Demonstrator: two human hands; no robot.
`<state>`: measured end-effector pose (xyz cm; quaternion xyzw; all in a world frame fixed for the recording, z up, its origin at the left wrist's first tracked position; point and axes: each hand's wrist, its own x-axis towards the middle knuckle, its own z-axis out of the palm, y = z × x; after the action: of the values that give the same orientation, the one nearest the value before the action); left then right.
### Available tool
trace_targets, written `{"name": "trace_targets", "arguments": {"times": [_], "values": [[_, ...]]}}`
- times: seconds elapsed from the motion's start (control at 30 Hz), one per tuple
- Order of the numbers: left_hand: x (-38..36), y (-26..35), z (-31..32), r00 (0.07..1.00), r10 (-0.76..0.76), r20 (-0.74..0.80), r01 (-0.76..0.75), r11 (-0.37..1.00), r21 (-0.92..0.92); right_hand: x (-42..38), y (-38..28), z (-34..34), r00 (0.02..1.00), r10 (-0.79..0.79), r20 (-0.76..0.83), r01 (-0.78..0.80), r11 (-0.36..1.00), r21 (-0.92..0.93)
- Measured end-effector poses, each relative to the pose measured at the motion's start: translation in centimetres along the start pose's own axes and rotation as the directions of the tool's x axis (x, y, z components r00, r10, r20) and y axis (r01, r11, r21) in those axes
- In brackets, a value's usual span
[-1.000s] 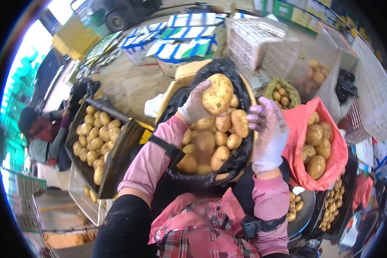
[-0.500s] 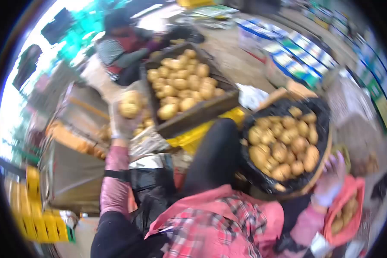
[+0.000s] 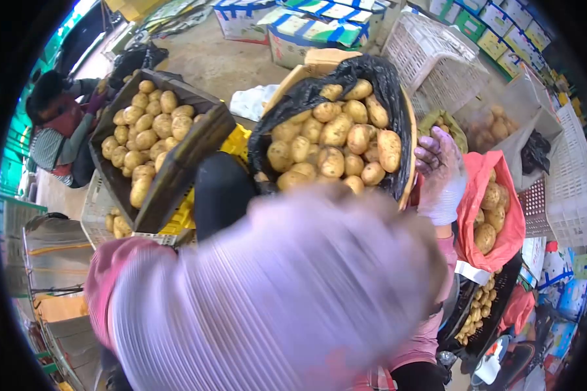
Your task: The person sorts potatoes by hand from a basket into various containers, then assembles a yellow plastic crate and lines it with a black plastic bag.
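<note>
My left hand (image 3: 346,241) is gloved, very close to the camera and badly blurred. Its ribbed cuff fills the lower middle, and I cannot make out its fingers or anything in them. My right hand (image 3: 442,168), in a soiled, pale purple glove, is at the right rim of a carton (image 3: 407,140) lined with a black plastic bag (image 3: 261,146). Its fingers are loosely bent and apart, the palm bare. Potatoes (image 3: 336,130) fill the lined carton, its near part hidden behind my left hand. Just right of my right hand, a pink bag (image 3: 466,225) holds more potatoes.
A dark wooden crate of potatoes (image 3: 199,159) leans on a yellow crate (image 3: 238,143) at left. Beyond it a person (image 3: 65,130) sits low. White plastic crates (image 3: 430,49) and taped cartons (image 3: 313,29) stand behind. A black crate with small potatoes (image 3: 502,306) is at lower right.
My left hand has come from beside the wooden crate at left up close to the camera. The view has turned right; my right hand stays between the lined carton and the pink bag.
</note>
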<state>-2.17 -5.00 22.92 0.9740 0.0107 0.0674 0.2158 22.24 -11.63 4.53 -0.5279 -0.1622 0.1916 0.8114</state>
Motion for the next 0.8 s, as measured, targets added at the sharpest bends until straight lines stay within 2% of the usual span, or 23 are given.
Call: {"name": "trace_targets", "arguments": {"times": [0.07,0.13,0.37,0.4,0.47,0.5,0.53,0.57,0.6,0.63,0.67,0.7,0.73,0.8], "values": [[1.5,2.2,1.0,0.984,0.094,0.149,-0.098,0.995,0.022,-0.4,-0.5,0.5,0.999,-0.029,-0.02,0.028,0.998,-0.056],[2.5,3.1,1.9,0.961,0.121,0.247,-0.13,0.991,0.02,-0.4,-0.6,0.5,1.0,-0.025,0.004,0.026,0.997,-0.076],[6.2,2.2,4.1,0.904,0.106,0.415,-0.121,0.993,0.008,-0.9,-1.4,1.3,0.999,-0.04,-0.002,0.04,0.994,-0.101],[7.1,1.5,4.6,0.898,0.083,0.432,-0.096,0.995,0.008,-0.6,-1.2,1.0,0.999,-0.048,-0.006,0.048,0.998,-0.044],[9.3,-1.3,6.1,0.886,0.007,0.463,-0.035,0.998,0.051,0.1,-1.6,-0.5,0.996,-0.08,-0.035,0.082,0.995,0.062],[11.3,-4.1,7.5,0.876,-0.085,0.475,0.042,0.994,0.102,-0.2,-1.9,-0.3,0.986,-0.132,-0.099,0.133,0.991,0.002],[12.5,-9.0,10.8,0.945,0.085,0.314,-0.151,0.969,0.195,-0.3,-2.0,-0.4,0.986,-0.147,-0.082,0.143,0.989,-0.049],[14.2,-13.9,13.0,0.937,0.132,0.323,-0.208,0.954,0.214,-0.4,-2.3,-0.5,0.99,-0.131,-0.055,0.131,0.991,-0.011],[16.5,-17.4,15.6,0.872,-0.296,0.389,0.22,0.948,0.229,0.0,-2.2,-0.9,0.999,-0.018,-0.042,0.023,0.992,0.121],[17.2,-22.1,19.9,0.933,-0.245,0.264,0.228,0.969,0.093,-0.1,-2.1,-0.6,0.997,-0.056,-0.048,0.057,0.998,0.033],[18.2,-21.4,20.3,0.863,-0.436,0.255,0.441,0.897,0.04,-0.3,-2.2,-0.1,0.999,-0.028,-0.044,0.032,0.995,0.097],[18.9,-24.8,24.4,0.817,-0.537,0.209,0.54,0.84,0.045,-0.1,-1.9,0.3,0.999,-0.026,-0.041,0.03,0.995,0.092],[19.8,-27.6,28.5,0.81,-0.57,0.138,0.573,0.819,0.02,0.1,-1.5,0.4,0.999,-0.035,-0.025,0.038,0.989,0.146],[21.0,-32.8,34.8,0.793,-0.608,0.024,0.609,0.792,-0.039,0.4,-1.7,0.7,0.998,0.058,-0.018,-0.054,0.984,0.172]]}}
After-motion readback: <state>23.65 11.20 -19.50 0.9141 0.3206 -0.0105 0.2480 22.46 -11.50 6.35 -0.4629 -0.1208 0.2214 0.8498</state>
